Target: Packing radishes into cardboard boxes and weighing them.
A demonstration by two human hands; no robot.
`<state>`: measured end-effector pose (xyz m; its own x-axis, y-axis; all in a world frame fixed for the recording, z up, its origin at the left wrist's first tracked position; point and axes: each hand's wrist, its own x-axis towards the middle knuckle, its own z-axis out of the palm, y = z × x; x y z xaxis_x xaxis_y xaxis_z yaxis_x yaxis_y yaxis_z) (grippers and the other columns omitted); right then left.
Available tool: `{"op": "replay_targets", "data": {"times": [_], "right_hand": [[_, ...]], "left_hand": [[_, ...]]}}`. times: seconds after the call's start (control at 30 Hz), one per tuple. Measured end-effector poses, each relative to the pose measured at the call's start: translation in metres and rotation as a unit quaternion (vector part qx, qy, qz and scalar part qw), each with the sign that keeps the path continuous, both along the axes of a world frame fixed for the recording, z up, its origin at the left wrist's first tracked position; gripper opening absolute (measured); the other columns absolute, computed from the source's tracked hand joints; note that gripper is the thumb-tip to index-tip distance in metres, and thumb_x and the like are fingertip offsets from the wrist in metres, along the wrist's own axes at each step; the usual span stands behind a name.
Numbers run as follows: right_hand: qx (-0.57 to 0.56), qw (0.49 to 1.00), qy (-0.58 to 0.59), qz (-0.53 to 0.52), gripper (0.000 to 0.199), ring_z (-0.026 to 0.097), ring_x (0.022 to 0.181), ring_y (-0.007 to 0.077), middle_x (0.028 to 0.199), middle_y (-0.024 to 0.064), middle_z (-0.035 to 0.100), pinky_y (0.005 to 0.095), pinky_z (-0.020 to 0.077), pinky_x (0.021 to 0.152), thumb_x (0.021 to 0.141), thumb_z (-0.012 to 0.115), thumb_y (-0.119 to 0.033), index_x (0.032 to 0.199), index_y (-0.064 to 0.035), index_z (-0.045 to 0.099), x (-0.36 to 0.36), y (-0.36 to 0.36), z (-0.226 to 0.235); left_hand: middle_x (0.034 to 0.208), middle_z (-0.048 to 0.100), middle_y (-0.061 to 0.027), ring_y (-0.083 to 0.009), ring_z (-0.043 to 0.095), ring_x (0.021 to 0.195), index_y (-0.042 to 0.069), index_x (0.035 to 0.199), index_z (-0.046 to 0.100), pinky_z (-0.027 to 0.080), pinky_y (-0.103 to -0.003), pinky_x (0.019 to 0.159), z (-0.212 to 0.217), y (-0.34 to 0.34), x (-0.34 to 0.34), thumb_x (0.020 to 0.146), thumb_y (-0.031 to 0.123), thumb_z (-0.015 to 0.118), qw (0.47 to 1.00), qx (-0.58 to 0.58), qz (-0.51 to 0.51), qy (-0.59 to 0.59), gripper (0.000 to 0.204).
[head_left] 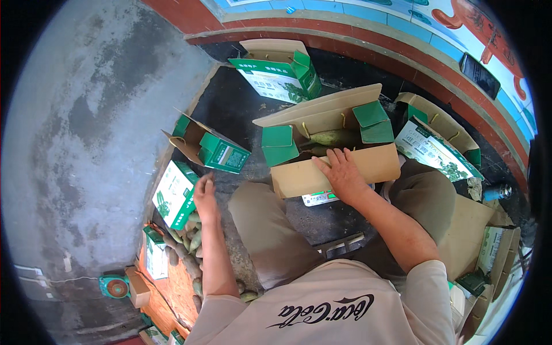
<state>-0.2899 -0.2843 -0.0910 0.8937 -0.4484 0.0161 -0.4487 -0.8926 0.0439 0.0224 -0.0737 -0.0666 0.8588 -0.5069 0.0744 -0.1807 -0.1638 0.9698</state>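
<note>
In front of me stands an open cardboard box with green end flaps, raised on a white device with lit green digits. A long greenish vegetable and a darker one lie inside. My right hand lies on the box's near brown flap, fingers outstretched and holding nothing. My left hand is in the air beside a white and green box; its fingers look bent but are smeared, so whether they hold anything is unclear. Below that hand lies a heap of green and brown vegetables.
More open boxes stand around: one at the back, one at the right, one at the left. A blue bottle is at the far right. A green fan-like device sits by the left wall.
</note>
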Motion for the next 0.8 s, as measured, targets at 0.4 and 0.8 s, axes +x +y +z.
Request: {"op": "replay_targets", "data": {"times": [0.4, 0.8], "right_hand": [[-0.003, 1.0, -0.008, 0.017, 0.085, 0.037, 0.124, 0.0339, 0.132, 0.0196, 0.039, 0.0482, 0.0217, 0.108, 0.07, 0.07, -0.025, 0.142, -0.0161, 0.025, 0.01, 0.003, -0.005], [0.066, 0.998, -0.009, -0.009, 0.101, 0.037, 0.123, 0.0361, 0.131, 0.0198, 0.038, 0.0485, 0.0253, 0.107, 0.055, 0.077, -0.008, 0.141, -0.0166, 0.027, 0.004, 0.0, 0.014]], "left_hand": [[0.105, 0.061, -0.0226, -0.0355, 0.057, 0.103, 0.004, 0.105, 0.063, 0.047, -0.041, 0.084, -0.356, 0.24, -0.002, 0.083, 0.021, 0.053, 0.881, 0.47, -0.035, 0.051, 0.03], [0.116, 0.058, -0.0163, -0.0347, 0.054, 0.11, 0.015, 0.114, 0.061, 0.044, -0.043, 0.092, -0.305, 0.239, -0.117, 0.079, 0.029, 0.053, 0.765, 0.611, -0.088, 0.186, 0.039]]}}
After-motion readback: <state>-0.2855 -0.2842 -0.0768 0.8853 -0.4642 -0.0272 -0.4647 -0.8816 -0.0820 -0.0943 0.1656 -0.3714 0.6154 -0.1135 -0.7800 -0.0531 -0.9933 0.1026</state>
